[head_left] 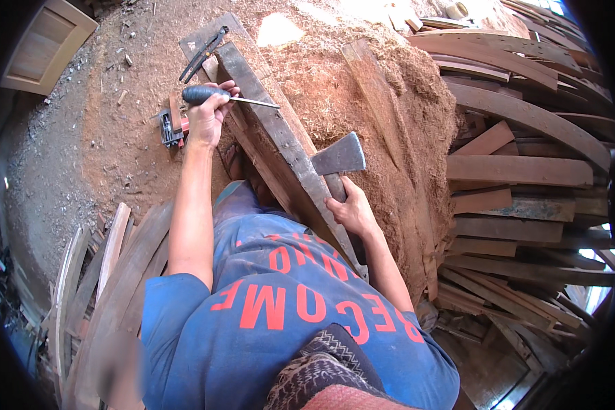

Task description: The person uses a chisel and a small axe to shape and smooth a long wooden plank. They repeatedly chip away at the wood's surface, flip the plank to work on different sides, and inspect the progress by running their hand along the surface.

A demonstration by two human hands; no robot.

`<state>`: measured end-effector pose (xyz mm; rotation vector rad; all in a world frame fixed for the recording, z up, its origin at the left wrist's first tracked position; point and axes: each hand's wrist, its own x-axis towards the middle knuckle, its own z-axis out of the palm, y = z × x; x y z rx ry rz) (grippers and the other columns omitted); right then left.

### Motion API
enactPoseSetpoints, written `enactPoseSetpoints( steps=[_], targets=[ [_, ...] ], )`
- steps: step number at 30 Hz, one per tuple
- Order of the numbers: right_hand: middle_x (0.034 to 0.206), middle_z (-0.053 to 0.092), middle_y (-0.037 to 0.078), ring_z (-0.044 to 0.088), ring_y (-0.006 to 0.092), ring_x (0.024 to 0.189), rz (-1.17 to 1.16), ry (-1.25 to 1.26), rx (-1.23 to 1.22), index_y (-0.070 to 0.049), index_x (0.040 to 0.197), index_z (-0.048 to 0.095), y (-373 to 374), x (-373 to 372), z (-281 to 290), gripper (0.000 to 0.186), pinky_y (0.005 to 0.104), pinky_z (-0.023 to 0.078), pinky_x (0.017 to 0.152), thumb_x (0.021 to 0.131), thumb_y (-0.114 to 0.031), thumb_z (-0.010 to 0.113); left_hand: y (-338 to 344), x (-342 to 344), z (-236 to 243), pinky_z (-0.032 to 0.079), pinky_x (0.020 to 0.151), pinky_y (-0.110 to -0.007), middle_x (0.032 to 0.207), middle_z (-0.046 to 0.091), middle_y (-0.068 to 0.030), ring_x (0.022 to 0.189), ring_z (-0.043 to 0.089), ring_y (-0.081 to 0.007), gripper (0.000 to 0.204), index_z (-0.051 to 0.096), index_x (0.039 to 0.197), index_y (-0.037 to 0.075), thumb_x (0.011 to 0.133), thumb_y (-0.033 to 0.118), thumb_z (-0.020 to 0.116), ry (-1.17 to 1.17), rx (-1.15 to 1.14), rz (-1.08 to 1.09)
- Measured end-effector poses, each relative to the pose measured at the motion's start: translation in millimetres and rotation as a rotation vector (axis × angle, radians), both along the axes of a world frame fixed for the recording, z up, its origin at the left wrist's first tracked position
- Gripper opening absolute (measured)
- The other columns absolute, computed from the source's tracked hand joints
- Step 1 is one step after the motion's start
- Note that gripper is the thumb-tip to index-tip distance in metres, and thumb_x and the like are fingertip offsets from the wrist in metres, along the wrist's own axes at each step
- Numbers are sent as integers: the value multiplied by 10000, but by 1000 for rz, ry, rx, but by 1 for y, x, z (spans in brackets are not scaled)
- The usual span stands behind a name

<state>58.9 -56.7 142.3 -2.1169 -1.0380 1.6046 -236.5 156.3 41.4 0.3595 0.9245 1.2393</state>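
My left hand (pixel 212 113) grips a slim tool (pixel 199 95) with a fat dark handle and a thin metal shaft, held over the upper part of a long, weathered wooden beam (pixel 273 147). My right hand (pixel 348 208) is closed on the handle of an axe (pixel 339 154), whose grey head lies over the beam's right edge. At the beam's far end, black pincers (pixel 197 63) rest on a board. Left of the beam, a metal tool with red parts (pixel 173 130) lies on the ground. My blue shirt fills the lower middle.
Stacked curved planks (pixel 519 167) fill the right side. Sawdust and shavings (pixel 410 109) are heaped beside the beam, with a board (pixel 372 96) among them. More long boards (pixel 109 287) lean at lower left. A light panelled wooden door (pixel 46 48) lies at upper left on gritty ground.
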Motion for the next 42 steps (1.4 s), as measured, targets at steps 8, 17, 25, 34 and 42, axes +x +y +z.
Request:
enactPoseSetpoints(
  steps=[8,17,25,34,42],
  targets=[
    [786,660,120,619,170,607,-18,-19,-61,18,1293,585,14,11,3,458,371,517,576,896,-150,740,47,30,2,621,841,-366,945,677,-87,842,696,-211,196,637,1030,22,860,-64,681,41,6,-25],
    [773,607,40,581,127,581,-93,-4,-26,3,1195,588,42,17,6,353,318,489,532,920,-136,760,67,70,-13,563,615,-328,738,610,-2,630,601,-119,224,613,881,105,890,-11,804,163,14,111],
    [801,614,56,582,116,590,-37,36,49,20,1208,598,99,17,22,360,313,480,506,920,-124,760,74,96,-6,519,541,-279,704,607,13,556,583,-109,228,604,828,74,888,19,817,233,62,97],
    [835,697,93,669,153,733,245,-338,732,2,1099,623,269,-6,121,259,341,547,652,931,-157,742,53,128,30,557,642,-284,771,630,1,670,622,-84,170,613,931,86,922,116,780,723,249,-227],
    [923,738,202,754,312,857,942,-671,389,-3,1115,683,336,-27,101,229,454,611,803,907,9,589,87,109,-1,540,583,-272,720,640,1,600,634,-93,184,626,868,80,886,122,804,577,-3,-215]
  ],
)
